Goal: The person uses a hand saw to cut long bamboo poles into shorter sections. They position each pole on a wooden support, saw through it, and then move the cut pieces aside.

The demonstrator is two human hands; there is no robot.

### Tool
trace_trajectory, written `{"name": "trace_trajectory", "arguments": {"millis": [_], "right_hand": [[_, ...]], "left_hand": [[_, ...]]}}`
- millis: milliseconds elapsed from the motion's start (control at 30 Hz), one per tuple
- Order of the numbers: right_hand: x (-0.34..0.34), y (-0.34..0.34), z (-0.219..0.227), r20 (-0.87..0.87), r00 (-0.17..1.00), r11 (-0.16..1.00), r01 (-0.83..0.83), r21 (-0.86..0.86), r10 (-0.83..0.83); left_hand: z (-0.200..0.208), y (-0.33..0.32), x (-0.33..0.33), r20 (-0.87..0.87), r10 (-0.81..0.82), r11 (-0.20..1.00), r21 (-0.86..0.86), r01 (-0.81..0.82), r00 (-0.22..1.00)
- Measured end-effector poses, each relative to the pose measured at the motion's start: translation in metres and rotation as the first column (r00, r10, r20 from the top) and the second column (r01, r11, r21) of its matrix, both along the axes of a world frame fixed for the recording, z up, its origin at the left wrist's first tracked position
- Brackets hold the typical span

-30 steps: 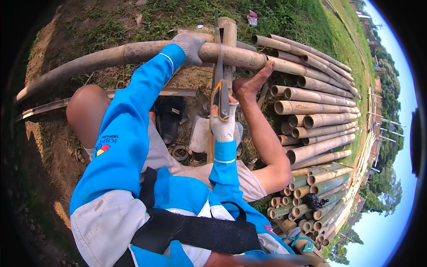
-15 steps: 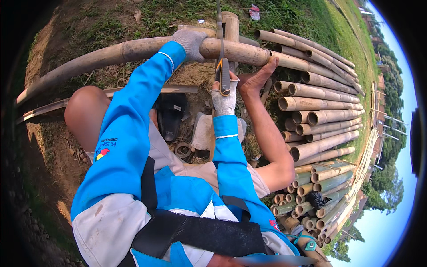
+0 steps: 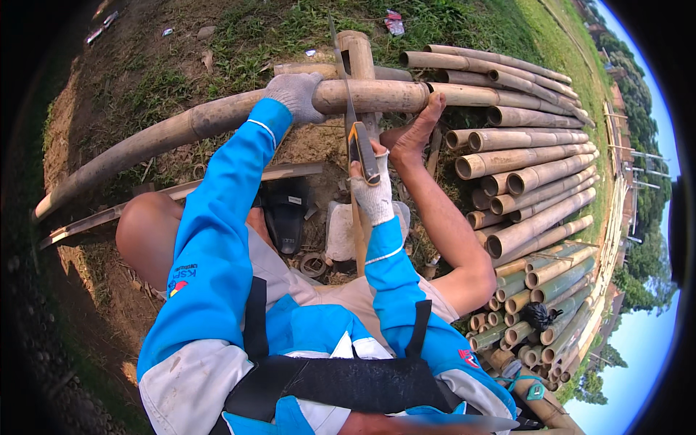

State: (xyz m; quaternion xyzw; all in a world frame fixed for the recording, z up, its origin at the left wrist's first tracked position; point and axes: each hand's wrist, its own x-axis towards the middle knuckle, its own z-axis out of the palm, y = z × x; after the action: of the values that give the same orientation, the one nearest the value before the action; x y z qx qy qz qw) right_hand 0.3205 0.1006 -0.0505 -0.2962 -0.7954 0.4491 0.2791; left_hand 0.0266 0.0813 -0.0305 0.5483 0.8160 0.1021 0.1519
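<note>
A thick brown bamboo pole [image 3: 217, 117] lies across in front of me, resting by an upright bamboo post [image 3: 357, 54]. My left hand [image 3: 296, 96], in a white knitted glove, is wrapped over the pole just left of the cut line. In my right hand [image 3: 373, 190], gloved with bare fingertips, is the dark and orange handle of a handsaw [image 3: 360, 145]. Its blade stands across the pole between my left hand and the post; how deep it sits cannot be seen. My bare foot [image 3: 415, 134] presses against the pole's right end.
Stacked bamboo poles [image 3: 518, 163] lie to the right, with greener ones [image 3: 558, 279] nearer. A split bamboo strip [image 3: 181, 190] runs below the pole at left. A black sandal [image 3: 284, 221] and a whitish block [image 3: 348, 232] sit between my legs.
My right hand has drawn the saw back toward me, its blade now slanting more. My left hand keeps its grip on the pole. The whole view has shifted slightly.
</note>
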Motion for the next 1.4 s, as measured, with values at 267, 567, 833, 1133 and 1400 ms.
{"name": "trace_trajectory", "arguments": {"millis": [267, 567, 833, 1133, 1400], "right_hand": [[0.084, -0.068, -0.021, 0.02, 0.998, 0.997, 0.065, 0.038, -0.066], [0.066, -0.06, 0.008, 0.055, 0.992, 0.987, 0.117, -0.114, -0.111], [0.04, -0.041, -0.039, -0.136, 0.986, 0.96, 0.059, -0.272, -0.1], [0.119, -0.1, 0.028, 0.035, 0.992, 0.987, 0.115, 0.113, -0.12], [-0.003, -0.017, -0.052, -0.076, 0.986, 0.981, 0.139, -0.137, -0.15]], "left_hand": [[0.021, -0.005, 0.005, -0.071, 0.007, 0.999, -0.053, -0.011, 0.997], [-0.001, 0.002, 0.002, -0.059, -0.007, 1.0, -0.003, 0.007, 0.998], [-0.002, 0.002, -0.002, -0.082, -0.041, 0.999, -0.01, 0.04, 0.996], [-0.012, 0.01, -0.008, -0.081, -0.039, 0.999, -0.014, 0.038, 0.996], [0.031, -0.001, 0.025, 0.071, 0.035, 0.997, 0.068, -0.04, 0.997]]}}
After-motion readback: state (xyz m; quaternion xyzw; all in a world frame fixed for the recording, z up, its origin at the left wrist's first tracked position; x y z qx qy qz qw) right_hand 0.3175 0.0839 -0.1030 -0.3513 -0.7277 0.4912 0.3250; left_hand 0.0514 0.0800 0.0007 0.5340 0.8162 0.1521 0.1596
